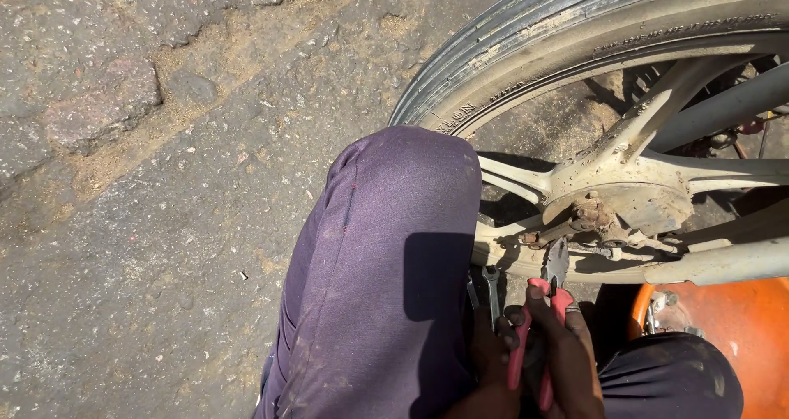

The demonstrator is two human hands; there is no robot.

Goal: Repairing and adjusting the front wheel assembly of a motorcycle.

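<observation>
R hand [567, 353] tight round red-handled pliers [549, 300] by wheel hub [625, 205]; L hand [491, 349] gripping spanner [492, 292].

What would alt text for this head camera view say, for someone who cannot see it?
A right hand grips red-handled pliers near the rusty hub of a dusty motorcycle wheel, while the left hand holds a small wrench. A knee in purple trousers fills the foreground over cracked pavement.

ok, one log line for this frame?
right hand: grips red pliers | left hand: holds spanner | near: wheel hub
</observation>
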